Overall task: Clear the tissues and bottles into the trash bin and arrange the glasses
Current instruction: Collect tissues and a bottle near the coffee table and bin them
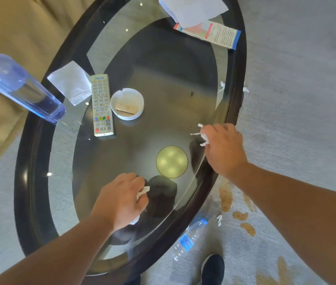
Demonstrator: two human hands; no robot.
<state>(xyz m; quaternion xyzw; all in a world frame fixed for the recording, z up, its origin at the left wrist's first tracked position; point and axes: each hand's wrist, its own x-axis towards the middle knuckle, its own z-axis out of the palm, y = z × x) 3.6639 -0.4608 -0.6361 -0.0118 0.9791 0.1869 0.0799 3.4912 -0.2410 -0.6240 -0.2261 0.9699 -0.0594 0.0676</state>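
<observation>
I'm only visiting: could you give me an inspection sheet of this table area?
Surface: glass table, dark rim.
Job's things: left-hand tissue and right-hand tissue, crumpled; flat tissue beside remote; clear bottle at left edge; floor bottle lying on carpet; glasses: nothing seen.
Clutter: ashtray, leaflet, large paper sheet at far end, tissue scrap on carpet.
Grippers: left hand, right hand each grip a tissue.
Cables: nothing seen.
Surroundings: beige sofa.

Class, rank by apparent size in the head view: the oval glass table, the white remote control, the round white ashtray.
1. Oval glass table, dark-rimmed.
2. White remote control.
3. Round white ashtray: shorter than the remote but wider, so a close call.
</observation>
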